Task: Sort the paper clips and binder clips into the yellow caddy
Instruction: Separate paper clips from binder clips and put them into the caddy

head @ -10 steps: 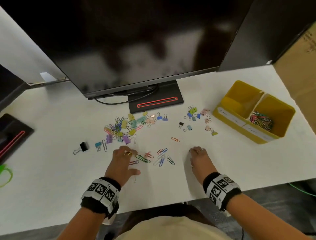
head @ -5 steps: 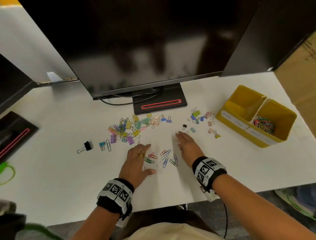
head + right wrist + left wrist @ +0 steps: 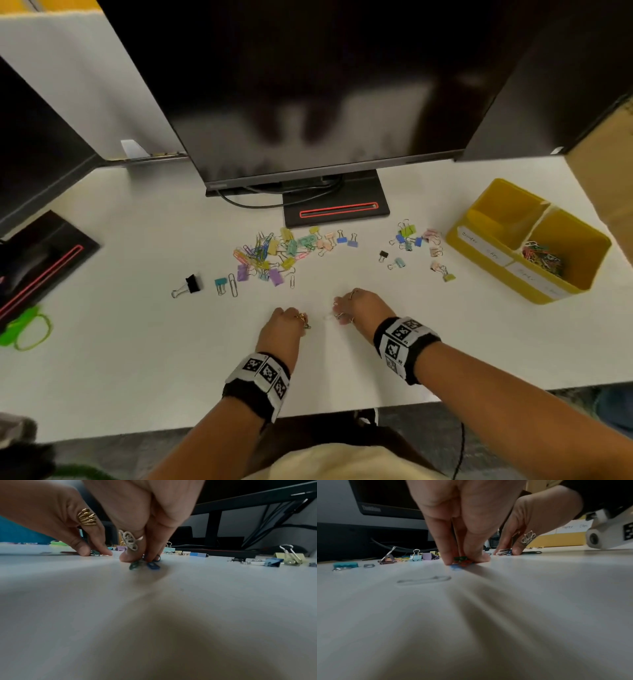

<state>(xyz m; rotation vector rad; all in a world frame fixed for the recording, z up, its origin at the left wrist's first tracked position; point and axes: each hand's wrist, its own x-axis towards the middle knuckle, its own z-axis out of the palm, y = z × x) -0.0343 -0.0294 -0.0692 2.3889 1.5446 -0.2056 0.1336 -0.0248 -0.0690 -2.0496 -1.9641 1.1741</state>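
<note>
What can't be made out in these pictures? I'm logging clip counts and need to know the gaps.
- Paper clips under the left hand: head view, covered by the fingers; count unknown.
- Paper clips under the right hand: right wrist view, blurred, partly covered.
- Yellow caddy labels: head view, writing too small.
- Far caddy compartment floor: head view, hidden by its wall.
- Main clip pile: overlapping, uncountable.

From where I'm sitting, the monitor (image 3: 388,500) bezel reads "ThinkVision", a bit blurry. The caddy (image 3: 479,236) has two handwritten white labels: "Binder Clips" on the far one, "Paper Clips" on the near one. Wristband markers are just codes, nothing readable.
</note>
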